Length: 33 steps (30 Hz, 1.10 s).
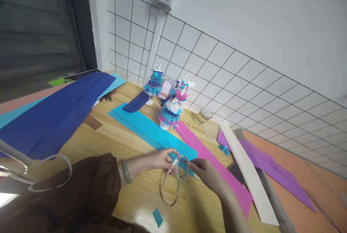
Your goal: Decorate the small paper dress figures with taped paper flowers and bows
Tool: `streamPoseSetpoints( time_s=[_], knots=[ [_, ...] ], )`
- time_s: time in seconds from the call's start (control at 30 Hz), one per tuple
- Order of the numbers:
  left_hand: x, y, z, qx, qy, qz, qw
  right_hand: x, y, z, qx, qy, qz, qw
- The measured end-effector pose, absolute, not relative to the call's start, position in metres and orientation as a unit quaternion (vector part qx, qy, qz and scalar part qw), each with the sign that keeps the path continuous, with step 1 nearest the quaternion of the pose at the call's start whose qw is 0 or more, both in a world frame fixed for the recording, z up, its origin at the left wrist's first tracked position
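Note:
Above the wooden table, my left hand (pixel 165 159) pinches a narrow white strip near a thin white ring-shaped roll of tape (pixel 178 169). A loop of the strip (pixel 170 203) hangs below the fingers. My right hand (pixel 204 171) is closed at the roll's upper right edge, thumb and fingertips together on it. A thin dark sliver shows between the two hands; its kind is too small to tell. Beneath and behind the hands lie a light blue fabric strip (pixel 151 132) and a pink strip (pixel 211 164).
Small dress stands (pixel 173 108) in blue, white and pink stand near the wall grid (pixel 211 56). Dark blue fabric (pixel 59 113) covers the left side. A glass cup (pixel 203 116), a cream strip (pixel 251 178) and purple fabric (pixel 276 169) lie rightward. A teal scrap (pixel 157 218) lies in front.

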State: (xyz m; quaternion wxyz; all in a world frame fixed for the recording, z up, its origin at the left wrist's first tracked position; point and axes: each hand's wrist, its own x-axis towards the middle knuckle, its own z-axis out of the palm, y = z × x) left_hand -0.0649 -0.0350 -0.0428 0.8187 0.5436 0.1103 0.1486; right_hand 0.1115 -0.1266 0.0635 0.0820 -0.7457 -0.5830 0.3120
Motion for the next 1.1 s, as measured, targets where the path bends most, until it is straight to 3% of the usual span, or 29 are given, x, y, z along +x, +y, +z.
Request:
streamPoseSetpoints(
  time_s=[0.33, 1.1],
  knots=[
    [-0.065, -0.035, -0.046, 0.549, 0.088, 0.131, 0.821, 0.113, -0.115, 0.058, -0.731, -0.598, 0.327, 0.050],
    [-0.065, -0.035, -0.047, 0.551, 0.095, 0.134, 0.818, 0.107, -0.118, 0.057, -0.707, -0.617, 0.334, 0.088]
  ],
)
